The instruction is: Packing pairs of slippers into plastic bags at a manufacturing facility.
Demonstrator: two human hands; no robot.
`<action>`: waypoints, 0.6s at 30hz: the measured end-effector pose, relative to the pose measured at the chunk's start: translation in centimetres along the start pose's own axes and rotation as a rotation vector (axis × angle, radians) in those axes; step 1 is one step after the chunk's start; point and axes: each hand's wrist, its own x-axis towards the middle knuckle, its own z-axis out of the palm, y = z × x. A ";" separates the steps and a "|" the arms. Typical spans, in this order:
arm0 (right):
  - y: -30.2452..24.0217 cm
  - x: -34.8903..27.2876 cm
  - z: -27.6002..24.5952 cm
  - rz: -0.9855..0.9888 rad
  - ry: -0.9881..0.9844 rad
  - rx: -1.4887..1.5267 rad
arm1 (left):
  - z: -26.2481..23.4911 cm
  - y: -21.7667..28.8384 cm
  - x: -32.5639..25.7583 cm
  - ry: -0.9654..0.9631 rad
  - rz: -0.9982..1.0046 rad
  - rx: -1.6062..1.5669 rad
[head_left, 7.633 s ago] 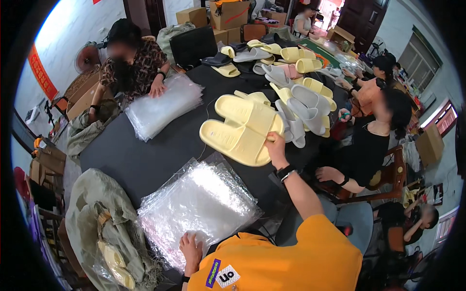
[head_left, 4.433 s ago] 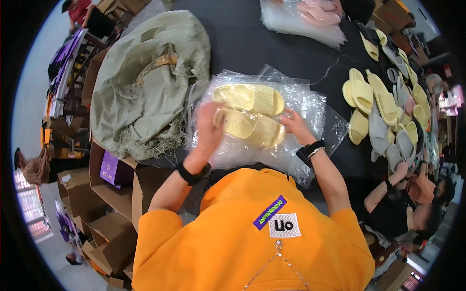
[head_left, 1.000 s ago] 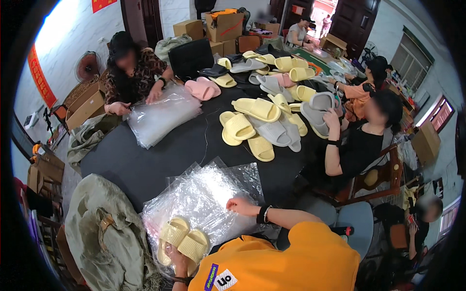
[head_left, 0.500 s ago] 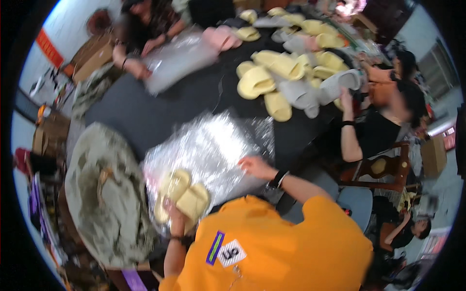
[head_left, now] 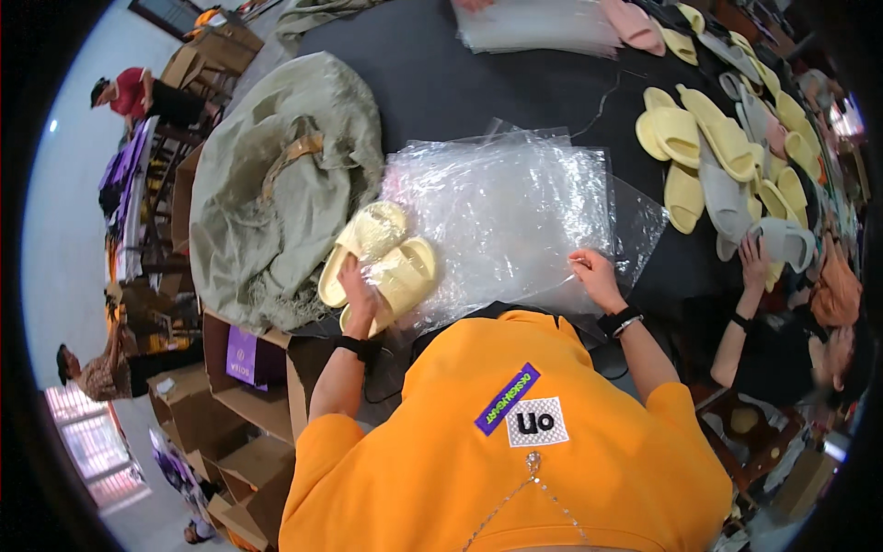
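A pair of pale yellow slippers point(head_left: 405, 273) lies left of the middle of the table, at the near left edge of a stack of clear plastic bags point(head_left: 515, 221). Shiny film shows over and around the pair. My left hand point(head_left: 359, 299) grips the slippers from the near side, with its fingertips partly hidden against them. On the stack's right side, my right hand point(head_left: 598, 278) has its thumb and fingers drawn together in a pinch at the edge of the clear film.
A crumpled grey-green sack point(head_left: 244, 216) bulges beside the slippers. Cardboard boxes point(head_left: 262, 405) stand at the lower left. Yellow, grey and pink slippers point(head_left: 722, 138) are heaped at the right, where a co-worker's hand point(head_left: 754, 262) touches a grey one. More clear bags point(head_left: 543, 28) lie at the far edge.
My view has swung left, so the table's contents sit farther right. My right hand has gone from spread fingers over the bags to a pinch. My left hand stays at the yellow slippers.
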 end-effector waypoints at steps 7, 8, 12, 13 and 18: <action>-3.2 -0.7 0.4 -0.264 0.017 -0.265 | -13.8 -5.5 4.0 0.479 -0.332 -0.373; -3.1 -0.8 0.6 -0.269 0.025 -0.269 | -16.4 -2.7 6.7 0.586 -0.284 -0.341; -2.8 -0.8 1.4 -0.354 0.009 -0.351 | -23.9 5.7 13.5 0.628 0.073 -0.397; -3.1 -0.7 1.2 -0.386 0.022 -0.405 | -24.1 7.9 14.6 0.583 0.158 -0.256; -1.5 -0.1 1.5 -0.395 0.095 -0.382 | -7.4 17.4 14.9 0.133 0.535 -0.449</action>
